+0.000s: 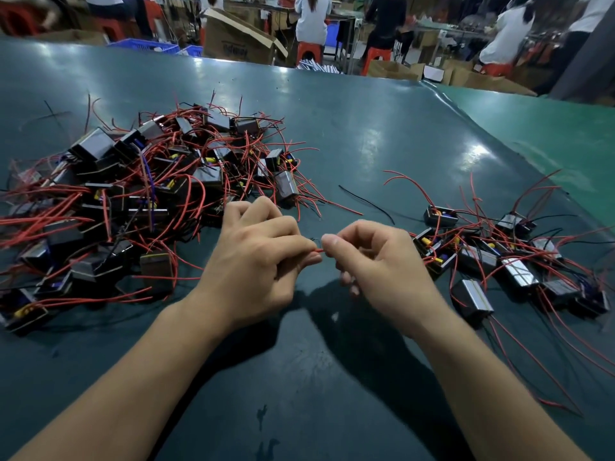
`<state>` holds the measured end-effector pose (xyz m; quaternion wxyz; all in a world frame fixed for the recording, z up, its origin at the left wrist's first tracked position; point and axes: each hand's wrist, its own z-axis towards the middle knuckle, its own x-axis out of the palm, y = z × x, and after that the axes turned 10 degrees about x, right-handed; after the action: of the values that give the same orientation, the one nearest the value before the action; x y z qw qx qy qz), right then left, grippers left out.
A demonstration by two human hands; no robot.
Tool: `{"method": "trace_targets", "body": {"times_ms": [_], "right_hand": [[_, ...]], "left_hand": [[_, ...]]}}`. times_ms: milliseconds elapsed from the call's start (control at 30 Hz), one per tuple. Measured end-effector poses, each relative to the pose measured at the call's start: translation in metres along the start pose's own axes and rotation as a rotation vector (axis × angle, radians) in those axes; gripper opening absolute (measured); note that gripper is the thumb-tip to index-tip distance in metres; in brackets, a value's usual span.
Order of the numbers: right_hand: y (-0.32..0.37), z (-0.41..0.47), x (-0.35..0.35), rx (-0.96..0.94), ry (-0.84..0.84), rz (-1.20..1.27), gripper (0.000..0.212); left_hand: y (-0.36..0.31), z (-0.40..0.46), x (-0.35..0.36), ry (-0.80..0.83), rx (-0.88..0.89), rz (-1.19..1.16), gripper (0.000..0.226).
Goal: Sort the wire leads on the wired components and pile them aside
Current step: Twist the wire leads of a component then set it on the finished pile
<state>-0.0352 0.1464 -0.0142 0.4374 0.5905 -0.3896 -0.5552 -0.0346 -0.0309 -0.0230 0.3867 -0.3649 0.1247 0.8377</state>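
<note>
Both hands meet over the dark green worktop (pixel 349 144); the left hand (pixel 256 261) has its fingers (pixel 307 259) curled, pinching a short red wire lead (pixel 318 250) at its tip; the right hand (pixel 379 264) pinches the same lead from the other end, fingers bent close; whatever component the lead belongs to is hidden under the hands; left of the hands lies a big tangled heap of wired components (pixel 139 194); right of the hands sits a smaller pile of components (pixel 506 261), their red leads trailing outward.
</note>
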Motion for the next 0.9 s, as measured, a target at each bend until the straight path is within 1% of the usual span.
{"method": "trace_targets", "body": {"times_ms": [33,67,100,133,233,300,367,467,533,633,800,833,867,900], "right_hand": [[-0.004,0.0,0.002,-0.187,-0.11,-0.21,0.027],[-0.006,0.0,0.004,-0.335,-0.192,-0.373,0.028],[-0.007,-0.001,0.006,-0.433,-0.252,-0.477,0.029],[-0.007,-0.002,0.008,-0.486,-0.299,-0.528,0.029],[-0.005,-0.007,0.016,-0.557,-0.423,-0.572,0.029],[-0.005,-0.009,0.02,-0.608,-0.433,-0.628,0.027],[-0.003,-0.008,0.014,-0.627,-0.357,-0.634,0.023],[-0.002,-0.002,-0.006,-0.657,-0.205,-0.576,0.012],[-0.003,0.002,-0.014,-0.675,-0.153,-0.589,0.017],[-0.005,0.005,-0.017,-0.7,-0.1,-0.623,0.01],[-0.004,0.003,-0.017,-0.666,-0.065,-0.704,0.021],[-0.003,0.002,-0.015,-0.631,-0.063,-0.689,0.022],[-0.002,0.0,-0.011,-0.547,-0.063,-0.644,0.023],[-0.001,-0.002,-0.005,-0.403,-0.061,-0.545,0.026]], "left_hand": [[0.0,0.0,0.0,0.0,-0.011,0.003,0.022],[0.001,-0.001,0.0,-0.001,-0.019,0.007,0.021],[0.001,-0.001,0.0,-0.001,-0.025,0.009,0.022],[0.001,-0.001,0.0,-0.001,-0.03,0.008,0.024],[-0.001,0.0,0.0,-0.01,-0.039,0.002,0.025],[0.0,-0.001,0.001,-0.015,-0.041,0.006,0.025],[0.001,-0.002,0.001,-0.016,-0.046,0.009,0.022],[0.002,-0.002,0.002,-0.017,-0.052,-0.001,0.015],[0.002,-0.002,0.002,-0.009,-0.041,-0.018,0.014],[0.002,-0.002,0.002,0.019,-0.011,-0.031,0.014],[0.001,-0.002,0.001,0.04,0.015,-0.02,0.017],[0.001,-0.002,0.001,0.045,0.03,-0.014,0.02],[0.001,-0.002,0.002,0.049,0.049,-0.004,0.022],[0.001,-0.002,0.002,0.048,0.072,0.012,0.022]]}}
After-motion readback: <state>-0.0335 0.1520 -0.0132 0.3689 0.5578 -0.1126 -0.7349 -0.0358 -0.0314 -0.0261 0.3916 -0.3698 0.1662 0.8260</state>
